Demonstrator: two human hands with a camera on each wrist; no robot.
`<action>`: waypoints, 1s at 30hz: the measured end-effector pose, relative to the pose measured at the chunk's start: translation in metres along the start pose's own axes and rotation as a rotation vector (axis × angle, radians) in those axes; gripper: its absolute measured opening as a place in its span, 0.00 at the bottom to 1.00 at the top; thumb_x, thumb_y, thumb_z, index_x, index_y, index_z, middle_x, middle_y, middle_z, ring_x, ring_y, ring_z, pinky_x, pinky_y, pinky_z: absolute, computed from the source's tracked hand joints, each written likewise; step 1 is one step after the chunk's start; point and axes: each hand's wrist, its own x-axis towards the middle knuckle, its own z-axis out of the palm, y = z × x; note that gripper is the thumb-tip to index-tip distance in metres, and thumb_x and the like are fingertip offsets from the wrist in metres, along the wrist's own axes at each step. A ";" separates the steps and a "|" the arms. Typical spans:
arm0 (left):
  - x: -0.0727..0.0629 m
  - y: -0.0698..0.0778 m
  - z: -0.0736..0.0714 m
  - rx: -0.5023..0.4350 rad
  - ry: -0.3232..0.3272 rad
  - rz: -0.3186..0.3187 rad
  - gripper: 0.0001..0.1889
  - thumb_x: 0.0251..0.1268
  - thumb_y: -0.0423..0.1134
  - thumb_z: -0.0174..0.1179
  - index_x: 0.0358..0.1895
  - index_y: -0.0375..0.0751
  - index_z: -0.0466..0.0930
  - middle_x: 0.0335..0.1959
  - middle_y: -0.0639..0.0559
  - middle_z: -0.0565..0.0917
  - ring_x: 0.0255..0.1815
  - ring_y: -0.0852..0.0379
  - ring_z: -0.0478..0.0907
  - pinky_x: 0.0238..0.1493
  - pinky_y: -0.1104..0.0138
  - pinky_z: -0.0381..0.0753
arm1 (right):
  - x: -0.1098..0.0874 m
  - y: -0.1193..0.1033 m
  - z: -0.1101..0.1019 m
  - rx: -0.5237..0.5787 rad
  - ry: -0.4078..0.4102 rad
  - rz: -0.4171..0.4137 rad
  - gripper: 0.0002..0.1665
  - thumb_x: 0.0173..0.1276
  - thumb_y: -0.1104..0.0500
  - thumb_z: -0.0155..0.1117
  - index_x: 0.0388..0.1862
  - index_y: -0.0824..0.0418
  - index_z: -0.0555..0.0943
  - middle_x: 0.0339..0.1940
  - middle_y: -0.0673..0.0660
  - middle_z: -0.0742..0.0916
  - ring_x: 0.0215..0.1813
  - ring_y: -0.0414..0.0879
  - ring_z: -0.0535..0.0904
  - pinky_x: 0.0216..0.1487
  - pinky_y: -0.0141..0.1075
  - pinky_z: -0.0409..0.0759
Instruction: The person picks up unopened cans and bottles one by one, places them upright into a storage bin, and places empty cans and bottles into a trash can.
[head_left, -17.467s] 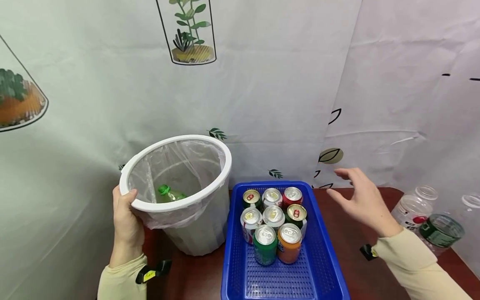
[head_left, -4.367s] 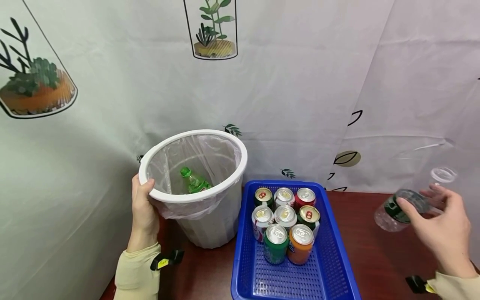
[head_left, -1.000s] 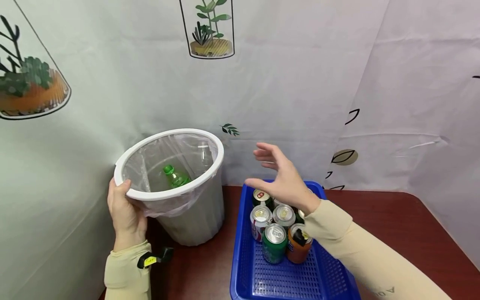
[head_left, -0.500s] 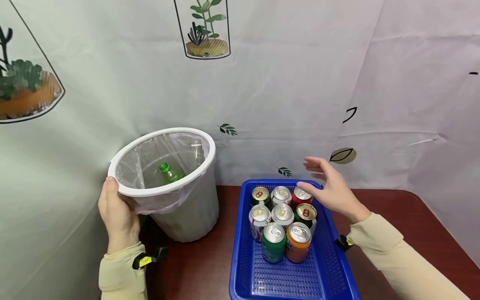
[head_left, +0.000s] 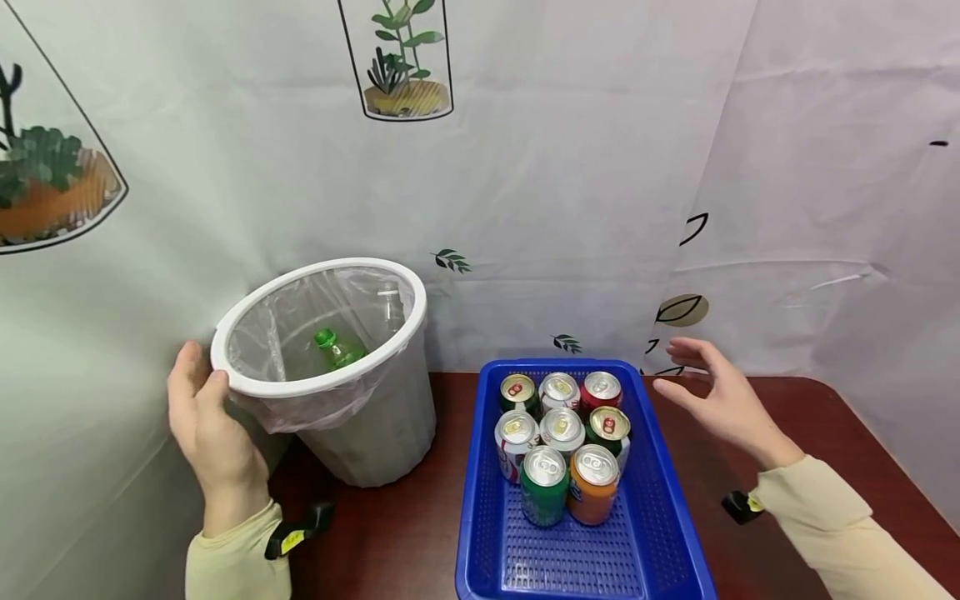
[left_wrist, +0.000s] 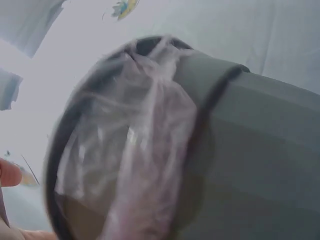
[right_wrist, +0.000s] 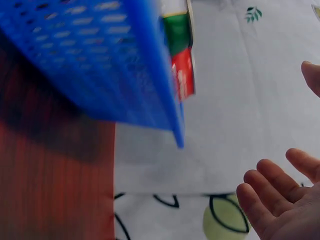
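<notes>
My left hand (head_left: 217, 442) is beside the left rim of a light grey trash bin (head_left: 375, 442), fingers loose and not curled round it. A clear liner (head_left: 255, 342) lines the bin, folded over under its white rim. Inside lie a green plastic bottle (head_left: 341, 352) and a clear bottle (head_left: 392, 310). My right hand (head_left: 731, 408) hovers over the table right of a blue basket (head_left: 573, 575), thumb and fingers spread, holding nothing. In the right wrist view its fingertips (right_wrist: 250, 195) are apart from the basket's blue wall (right_wrist: 125, 75).
Several drink cans stand upright in the basket's far part, among them a green can (head_left: 544, 492) and an orange can (head_left: 592, 492). The dark red table (head_left: 795, 433) meets a white printed curtain (head_left: 562, 192) at the back.
The clear bottles once on the right of the table are gone from there; one clear bottle now shows in the bin. My right hand has moved right, off the basket. My left hand has released the rim.
</notes>
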 end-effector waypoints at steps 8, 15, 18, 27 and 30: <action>-0.026 0.017 0.011 0.292 -0.040 0.366 0.33 0.56 0.24 0.48 0.70 0.34 0.75 0.75 0.42 0.72 0.79 0.52 0.62 0.79 0.68 0.53 | -0.020 0.018 -0.011 -0.122 0.024 0.043 0.42 0.68 0.48 0.75 0.76 0.58 0.69 0.68 0.62 0.79 0.63 0.55 0.78 0.53 0.12 0.65; -0.056 0.019 0.036 0.248 -0.359 0.656 0.32 0.53 0.28 0.54 0.66 0.20 0.72 0.69 0.29 0.75 0.76 0.42 0.68 0.79 0.57 0.61 | -0.031 0.027 -0.012 -0.166 0.058 0.010 0.43 0.65 0.50 0.77 0.75 0.62 0.70 0.68 0.64 0.80 0.61 0.61 0.75 0.55 0.12 0.62; -0.067 0.014 0.046 0.258 -0.465 0.763 0.30 0.59 0.36 0.59 0.63 0.19 0.74 0.65 0.26 0.78 0.72 0.40 0.72 0.77 0.58 0.64 | -0.033 0.028 -0.011 -0.182 0.068 -0.008 0.44 0.64 0.50 0.78 0.74 0.63 0.70 0.68 0.65 0.79 0.62 0.61 0.75 0.55 0.15 0.62; -0.094 -0.009 0.058 0.313 -0.684 0.949 0.30 0.68 0.47 0.60 0.61 0.20 0.77 0.62 0.27 0.80 0.65 0.36 0.77 0.75 0.61 0.68 | -0.034 0.025 -0.002 -0.235 0.066 -0.065 0.48 0.60 0.50 0.80 0.74 0.63 0.70 0.69 0.67 0.77 0.69 0.66 0.71 0.70 0.36 0.64; -0.098 -0.022 0.059 0.395 -0.793 0.908 0.31 0.70 0.49 0.59 0.66 0.26 0.76 0.65 0.32 0.79 0.66 0.38 0.77 0.75 0.64 0.67 | -0.033 0.024 0.001 -0.243 0.054 -0.087 0.49 0.59 0.50 0.81 0.74 0.64 0.70 0.69 0.69 0.76 0.69 0.68 0.70 0.70 0.54 0.65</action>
